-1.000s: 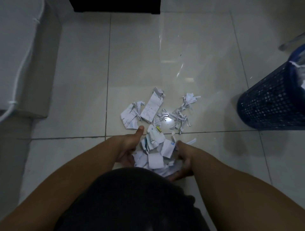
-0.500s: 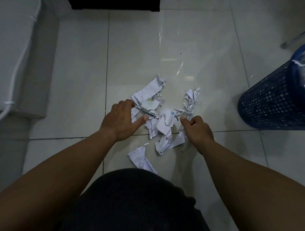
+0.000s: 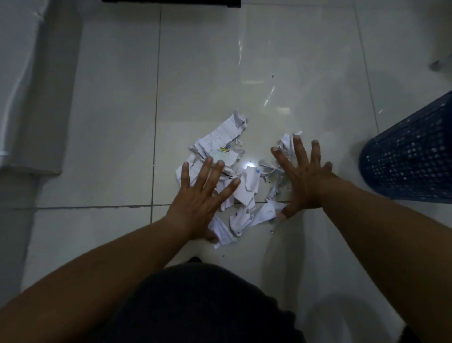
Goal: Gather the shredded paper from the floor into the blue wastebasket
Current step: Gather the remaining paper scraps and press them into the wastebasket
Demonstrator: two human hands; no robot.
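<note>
A loose pile of shredded white paper (image 3: 247, 186) lies on the glossy tiled floor in the middle of the view. My left hand (image 3: 198, 198) rests flat on the pile's left side, fingers spread, holding nothing. On the right side my right hand (image 3: 303, 181) presses down the same way, fingers fanned over thin strips. A longer printed slip (image 3: 220, 137) sticks out at the far edge of the pile. The blue mesh wastebasket (image 3: 411, 156) stands at the right edge, a short way from my right hand; its rim is cut off.
A pale grey cushion or mattress edge (image 3: 31, 93) runs along the left. Dark furniture (image 3: 171, 2) sits at the top edge. My dark-clothed knee (image 3: 208, 306) fills the bottom centre. Bare tile (image 3: 220, 61) lies beyond the pile.
A second ago both hands cupped paper close to my knee. They then moved forward onto the pile, and now both lie flat with fingers spread wide over the scraps.
</note>
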